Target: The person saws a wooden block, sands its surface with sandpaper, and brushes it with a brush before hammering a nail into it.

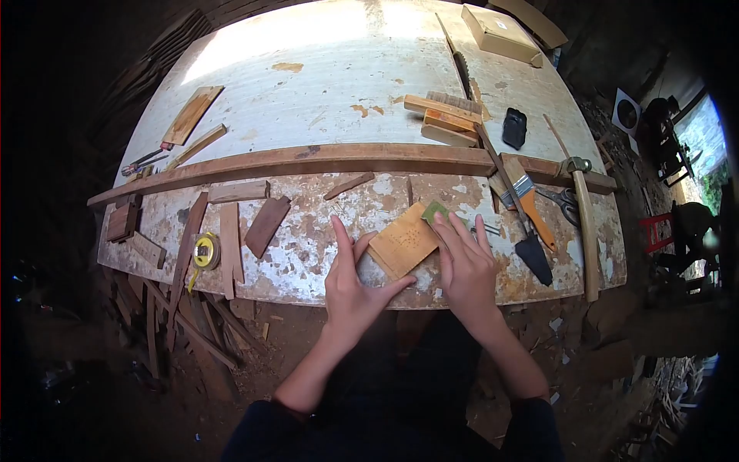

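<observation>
**Item:** small wooden board (402, 245), rectangular, pale yellow-tan, flat, with faint marks on its face. It lies on the near edge of the workbench (308, 69), between the two hands.

**Left hand** (350, 286): open and spread flat on the bench, thumb against the board's near edge, forefinger stretched away.

**Right hand** (466, 266): open, fingers laid flat over the board's far-right part, pressing on a small green pad (433, 211); nothing is clasped.

**Containers:** one cardboard box (500, 32) at the far right of the bench, closed, contents not visible.

**Orientation:** the board sits askew. Its long axis runs from near-left to far-right, one corner pointing at the long wooden batten (308, 159).

**Nearby:** paintbrush (530, 202), scissors (566, 202), yellow tape measure (205, 251).
</observation>
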### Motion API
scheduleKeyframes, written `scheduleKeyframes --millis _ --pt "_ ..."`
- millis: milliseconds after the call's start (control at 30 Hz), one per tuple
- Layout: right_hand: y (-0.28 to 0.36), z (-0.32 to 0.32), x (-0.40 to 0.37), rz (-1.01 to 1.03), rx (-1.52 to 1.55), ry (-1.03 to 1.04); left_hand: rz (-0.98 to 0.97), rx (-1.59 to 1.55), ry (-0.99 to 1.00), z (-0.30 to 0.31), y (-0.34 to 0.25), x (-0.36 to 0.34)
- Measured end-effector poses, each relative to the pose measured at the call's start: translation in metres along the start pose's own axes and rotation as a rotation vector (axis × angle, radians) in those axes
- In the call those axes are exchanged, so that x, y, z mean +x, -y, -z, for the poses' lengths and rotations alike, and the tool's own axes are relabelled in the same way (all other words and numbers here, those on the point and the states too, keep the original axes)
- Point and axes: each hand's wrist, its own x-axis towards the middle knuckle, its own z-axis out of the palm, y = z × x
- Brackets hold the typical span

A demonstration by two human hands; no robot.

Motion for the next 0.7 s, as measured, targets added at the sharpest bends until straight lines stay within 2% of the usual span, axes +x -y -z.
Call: scheduleKeyframes --millis 100,133,233,267,367,467,500,567,700 --pt "0.046 -0.003 -0.024 0.159 0.187 0.083 -0.003 0.000 0.015 0.001 0.001 -0.002" --pt "0.042 0.001 -0.023 0.229 0.170 0.093 -0.003 0.010 0.030 0.002 0.002 -0.001" --pt "0.002 0.016 -0.005 0.023 0.056 -0.058 -0.046 -0.012 0.060 0.006 -0.003 0.010" --pt "-0.013 0.019 -0.010 -0.141 0.124 -0.030 -0.063 -0.025 0.073 0.008 -0.005 0.013" --pt "-0.016 0.031 -0.025 -0.480 0.333 -0.059 -0.339 0.201 0.109 0.014 -0.002 0.022" --pt "-0.014 0.038 -0.038 -0.581 0.463 -0.115 -0.510 0.218 0.151 0.018 0.000 0.035" --pt "-0.014 0.037 -0.042 -0.537 0.461 -0.173 -0.574 0.232 0.155 0.017 0.001 0.038" --pt "-0.015 0.032 -0.049 -0.457 0.459 -0.285 -0.598 0.203 0.228 0.016 0.000 0.033" --pt "-0.018 0.040 -0.052 -0.461 0.442 -0.297 -0.553 0.045 0.290 0.021 -0.008 0.024"
